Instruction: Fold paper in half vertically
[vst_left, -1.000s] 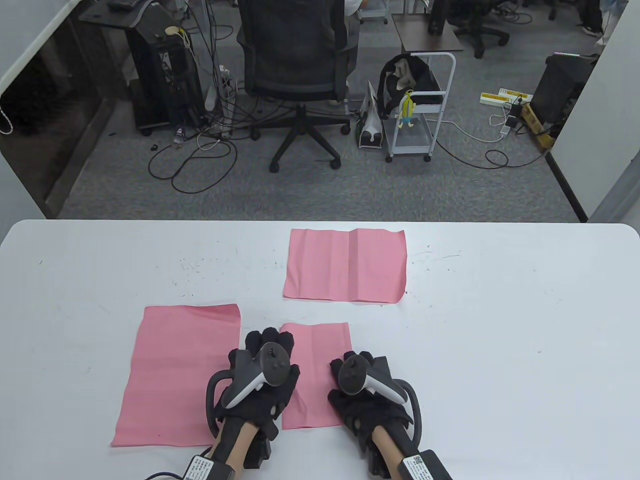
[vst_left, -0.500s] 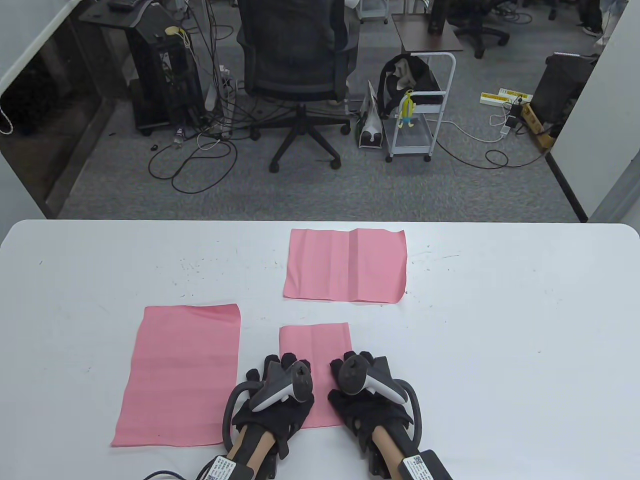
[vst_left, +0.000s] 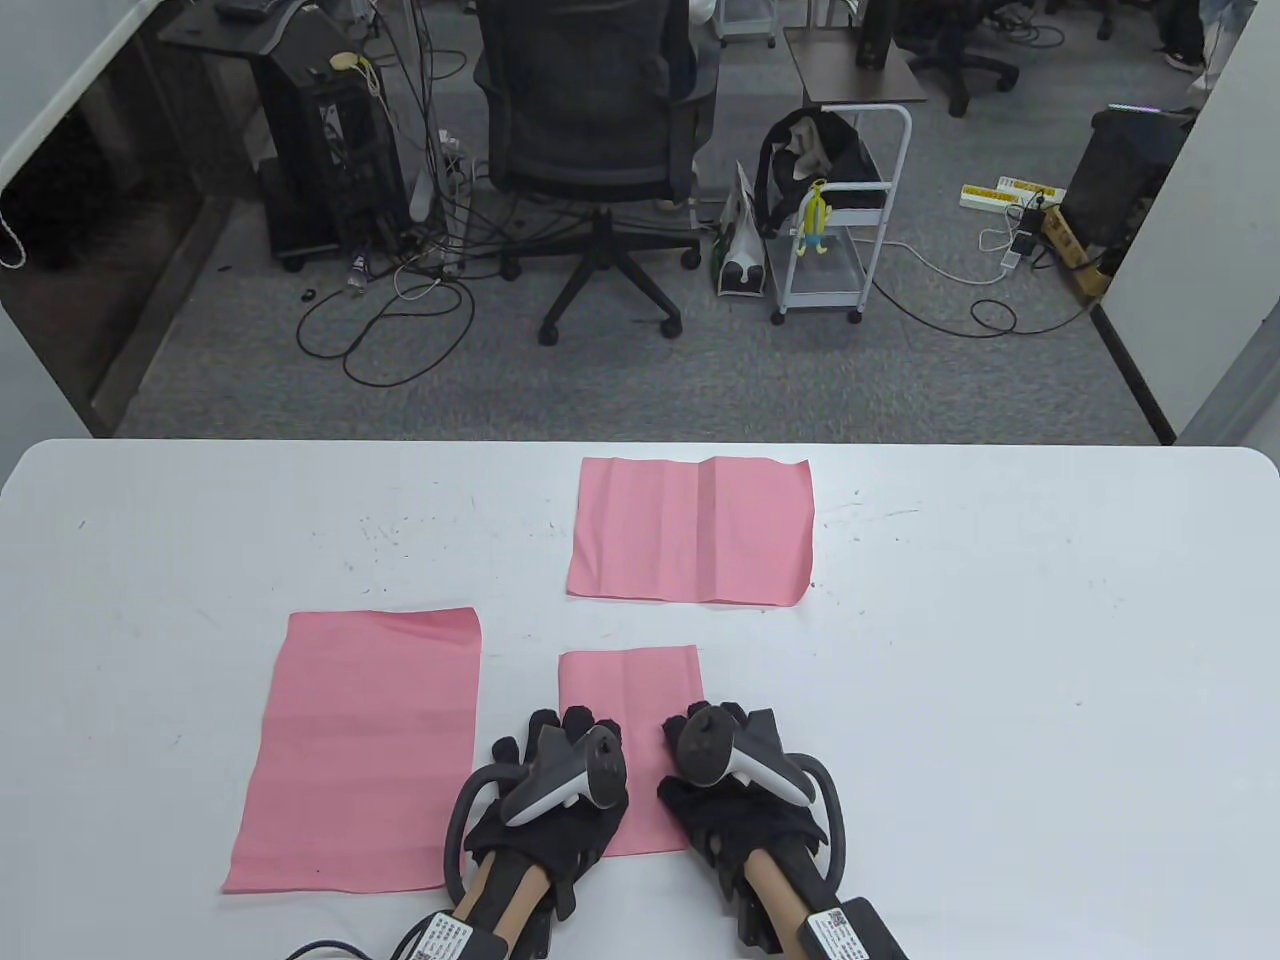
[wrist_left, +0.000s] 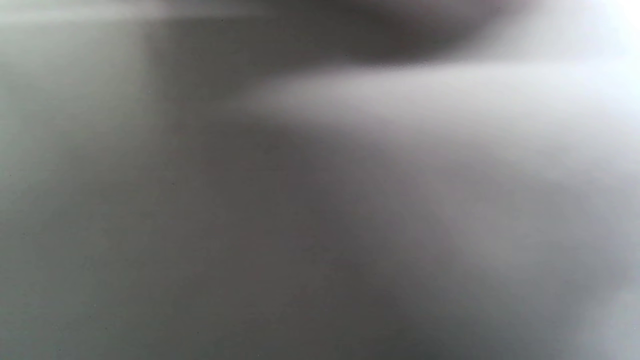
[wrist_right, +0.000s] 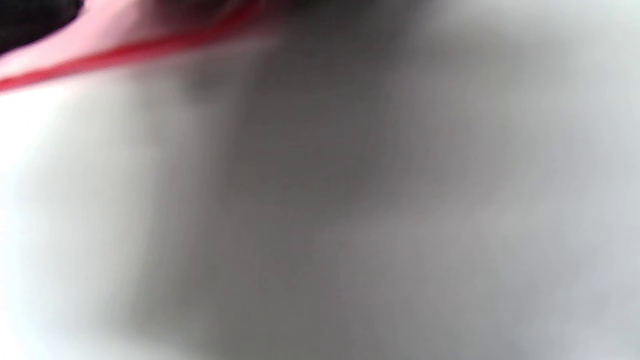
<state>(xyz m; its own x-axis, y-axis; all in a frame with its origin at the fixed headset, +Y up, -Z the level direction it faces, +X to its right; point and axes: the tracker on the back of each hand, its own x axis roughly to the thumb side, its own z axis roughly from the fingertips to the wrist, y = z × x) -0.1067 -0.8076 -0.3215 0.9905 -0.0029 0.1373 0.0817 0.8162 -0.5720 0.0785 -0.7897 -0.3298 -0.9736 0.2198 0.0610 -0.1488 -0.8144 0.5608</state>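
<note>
A narrow folded pink paper (vst_left: 630, 690) lies on the white table (vst_left: 1000, 650) near the front edge. My left hand (vst_left: 562, 728) rests palm down on its lower left part, fingers laid flat. My right hand (vst_left: 706, 718) rests palm down on its lower right edge. Both hands cover the paper's near half. The right wrist view shows a blurred strip of the pink paper (wrist_right: 125, 35) at its top left. The left wrist view shows only blurred table surface.
A larger unfolded pink sheet (vst_left: 360, 750) lies just left of my left hand. Another pink sheet (vst_left: 690, 530) with a centre crease lies farther back. An office chair (vst_left: 600, 150) and a cart (vst_left: 840, 220) stand beyond the table's far edge.
My left hand slid from the paper's upper left edge toward me to its lower left part, then stayed. My right hand has barely moved.
</note>
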